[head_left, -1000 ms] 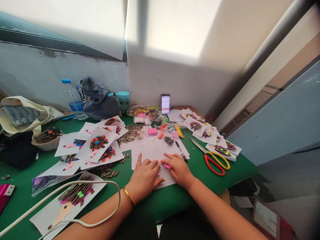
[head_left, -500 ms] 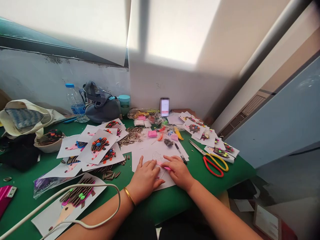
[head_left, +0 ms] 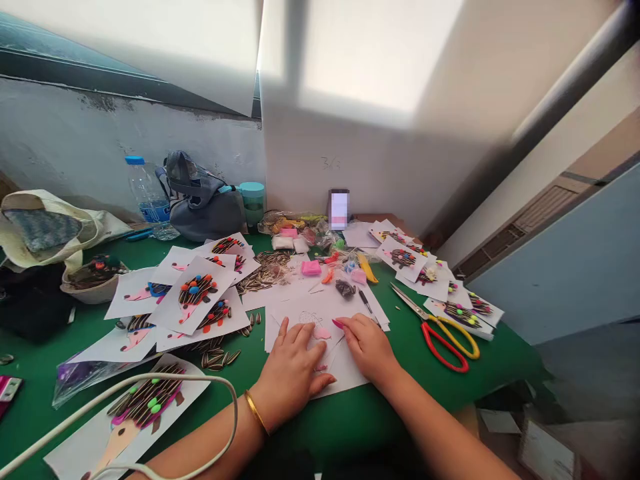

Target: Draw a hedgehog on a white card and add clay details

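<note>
White paper (head_left: 350,371) lies at the front middle of the green table, with a pencil drawing and a flat pink clay piece (head_left: 323,333) on it. My left hand (head_left: 295,363) rests on the paper with fingers spread, beside the pink piece. To its right, my right hand (head_left: 367,343) is closed, thumb and forefinger pinched at a small bright pink thing (head_left: 339,324). A thin stick-like thing shows near its fingertips. Pink clay (head_left: 311,268), dark clay in plastic (head_left: 345,289) and a black pen (head_left: 367,301) lie behind my hands.
Scissors (head_left: 435,327) lie right of the paper. Hedgehog pictures (head_left: 193,293) cover the left side, more (head_left: 405,257) the right. Seeds (head_left: 263,272), a phone (head_left: 339,210), a bottle (head_left: 150,200) and a bag (head_left: 205,207) stand or lie behind. A white cable (head_left: 165,377) crosses the left front.
My right hand has moved right, away from my left hand and off the pink piece, which now shows more. My left hand stays flat on the paper. The camera view has shifted slightly.
</note>
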Available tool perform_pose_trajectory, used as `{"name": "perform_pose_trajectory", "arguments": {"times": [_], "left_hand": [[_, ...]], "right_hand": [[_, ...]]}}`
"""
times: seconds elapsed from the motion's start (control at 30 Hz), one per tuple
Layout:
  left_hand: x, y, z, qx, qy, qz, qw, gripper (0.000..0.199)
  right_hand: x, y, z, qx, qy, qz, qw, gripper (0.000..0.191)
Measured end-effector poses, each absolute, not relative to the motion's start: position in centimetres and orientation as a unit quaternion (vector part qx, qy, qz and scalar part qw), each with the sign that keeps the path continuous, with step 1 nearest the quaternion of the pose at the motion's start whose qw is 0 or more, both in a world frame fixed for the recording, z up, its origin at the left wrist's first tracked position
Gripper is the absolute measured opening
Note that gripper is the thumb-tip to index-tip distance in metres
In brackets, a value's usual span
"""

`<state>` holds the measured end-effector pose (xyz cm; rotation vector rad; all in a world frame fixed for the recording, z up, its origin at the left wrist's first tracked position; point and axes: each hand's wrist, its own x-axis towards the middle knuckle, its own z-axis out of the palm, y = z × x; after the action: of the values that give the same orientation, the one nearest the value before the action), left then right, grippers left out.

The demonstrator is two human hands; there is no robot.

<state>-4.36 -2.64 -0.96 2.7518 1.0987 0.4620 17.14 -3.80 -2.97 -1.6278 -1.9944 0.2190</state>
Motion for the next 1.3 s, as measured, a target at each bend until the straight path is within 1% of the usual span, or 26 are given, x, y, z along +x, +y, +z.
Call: {"name": "perform_pose_trajectory", "arguments": {"times": [0.17,0.3,0.5,0.7,0.8,0.87,1.1,1.2,1.3], "left_hand": [[-4.5,-2.1,-1.6,0.922,0.355,0.128,0.089,0.054],[-4.5,-1.9,-1.7,0.921,0.361,0.119,0.090,0.059],[-4.4,-1.9,-1.9,0.921,0.363,0.118,0.077,0.058],[-4.4,-1.8,-1.6,0.924,0.356,0.115,0.083,0.054],[-4.4,-1.7,-1.5,0.924,0.353,0.121,0.086,0.050],[-4.4,-1.7,-1.6,0.924,0.353,0.122,0.083,0.050],[-4.4,-1.8,-1.7,0.922,0.356,0.122,0.097,0.048],[-4.4,-1.8,-1.4,0.921,0.358,0.117,0.101,0.048],[-4.4,-1.9,-1.3,0.921,0.359,0.111,0.098,0.047]], "right_hand": [[16.9,-3.4,-2.8,-0.617,-0.741,0.075,0.254,0.017],[16.4,-3.7,-3.1,-0.607,-0.747,0.071,0.262,0.013],[15.9,-4.1,-3.7,-0.585,-0.756,0.070,0.286,0.014],[16.7,-4.6,-3.2,-0.560,-0.758,0.055,0.331,0.017],[16.9,-4.8,-2.9,-0.520,-0.793,0.036,0.315,0.020],[16.9,-4.8,-3.0,-0.508,-0.808,0.016,0.298,0.019],[16.3,-4.5,-3.1,-0.537,-0.804,-0.044,0.249,0.019],[16.5,-4.4,-3.0,-0.538,-0.800,-0.027,0.264,0.019],[16.9,-4.4,-3.0,-0.555,-0.773,0.023,0.307,0.018]]}}
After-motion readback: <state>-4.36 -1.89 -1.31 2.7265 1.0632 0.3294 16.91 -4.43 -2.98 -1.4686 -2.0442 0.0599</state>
